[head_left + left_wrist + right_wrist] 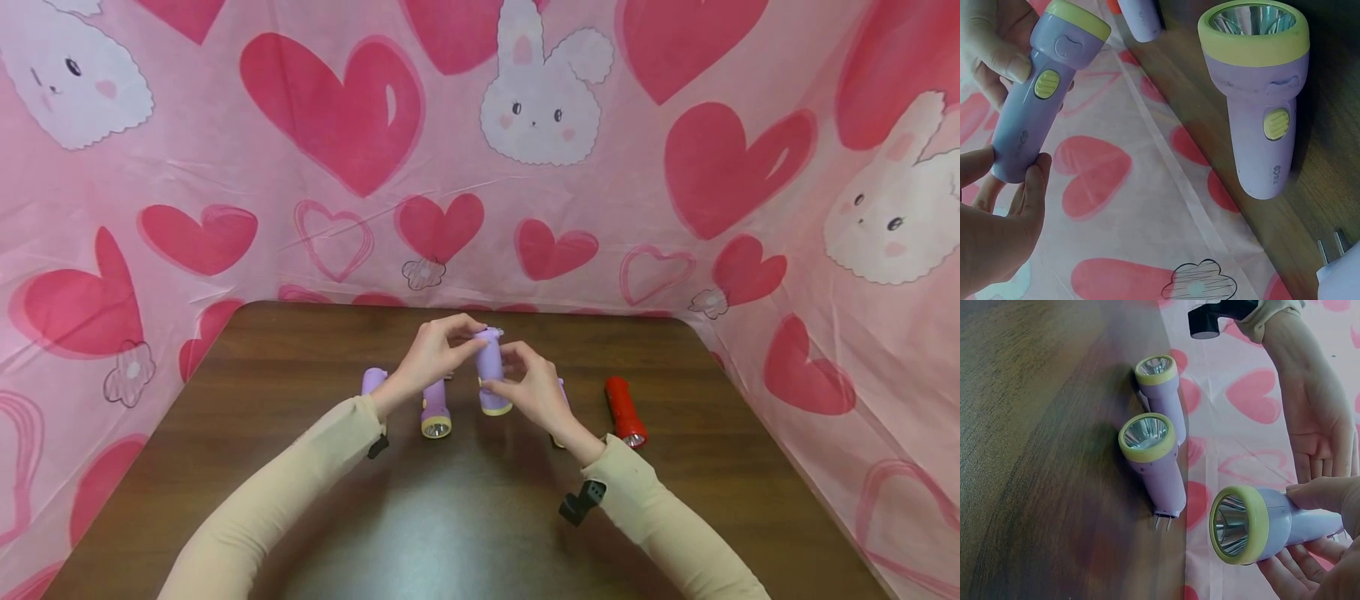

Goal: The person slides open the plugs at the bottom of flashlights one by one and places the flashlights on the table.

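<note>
Above the table, both hands hold one lilac flashlight (491, 367) with a pale yellow head rim and a yellow switch. My left hand (441, 354) pinches its tail end between thumb and fingers, where small metal prongs show. Nearer the lamp end, my right hand (534, 387) grips the body, its thumb beside the switch in the left wrist view. The lens (1232, 525) faces the right wrist camera and looks unlit. A purple flashlight (435, 408) lies just left of the held one. Another (373, 382) is partly covered by my left forearm.
A further purple flashlight (561, 396) lies mostly hidden behind my right hand. Right of it lies a red flashlight (624, 412). All rest on a dark wooden table (420, 525), enclosed by a pink cloth (465, 175) with hearts and rabbits.
</note>
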`<state>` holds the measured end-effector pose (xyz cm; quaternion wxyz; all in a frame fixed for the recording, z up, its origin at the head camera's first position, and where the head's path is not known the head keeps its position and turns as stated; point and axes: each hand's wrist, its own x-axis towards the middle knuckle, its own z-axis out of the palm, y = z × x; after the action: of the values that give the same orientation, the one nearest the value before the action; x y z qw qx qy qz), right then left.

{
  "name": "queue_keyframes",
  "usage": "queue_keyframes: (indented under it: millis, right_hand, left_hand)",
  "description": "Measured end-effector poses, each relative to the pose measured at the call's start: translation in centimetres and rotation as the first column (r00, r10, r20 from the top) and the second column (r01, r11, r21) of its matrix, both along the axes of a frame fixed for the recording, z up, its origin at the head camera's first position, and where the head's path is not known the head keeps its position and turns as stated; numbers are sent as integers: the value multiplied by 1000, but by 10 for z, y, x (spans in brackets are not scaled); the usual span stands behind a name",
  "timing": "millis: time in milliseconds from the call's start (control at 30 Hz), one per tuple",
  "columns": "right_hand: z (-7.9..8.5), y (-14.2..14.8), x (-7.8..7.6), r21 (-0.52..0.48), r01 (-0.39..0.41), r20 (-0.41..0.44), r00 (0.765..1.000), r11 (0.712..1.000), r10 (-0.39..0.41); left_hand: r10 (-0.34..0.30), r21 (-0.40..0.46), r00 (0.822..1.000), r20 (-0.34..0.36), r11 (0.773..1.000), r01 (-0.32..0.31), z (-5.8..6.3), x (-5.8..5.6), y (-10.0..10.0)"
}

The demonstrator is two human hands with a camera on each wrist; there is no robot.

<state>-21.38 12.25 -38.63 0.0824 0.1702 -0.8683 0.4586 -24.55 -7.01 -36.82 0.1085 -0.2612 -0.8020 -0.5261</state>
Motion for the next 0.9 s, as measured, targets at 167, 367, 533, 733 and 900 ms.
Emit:
queue_keyframes:
  millis: [167,367,533,733,900]
  right_hand:
    - [0,0,1,3,-4,11,1000,1000,4]
    - [-1,0,1,1,-5,27,1000,1000,5]
    - [-2,-2,1,-11,-7,24,1000,1000,7]
    - [-2,-2,1,-19,-11,11,1000,1000,11]
    - [-2,-2,1,-27,-16,20,1000,1000,16]
  left_hand:
    - [-17,2,1000,11,1000,17,1,0,0]
    - [-22,-9,1000,9,1000,22,2,1,0]
    - [-22,-25,1000,18,999,22,2,1,-1]
    - [-29,-37,999,39,999,30,3,1,-1]
    - [-45,-51,999,27,998,46,3,0,-1]
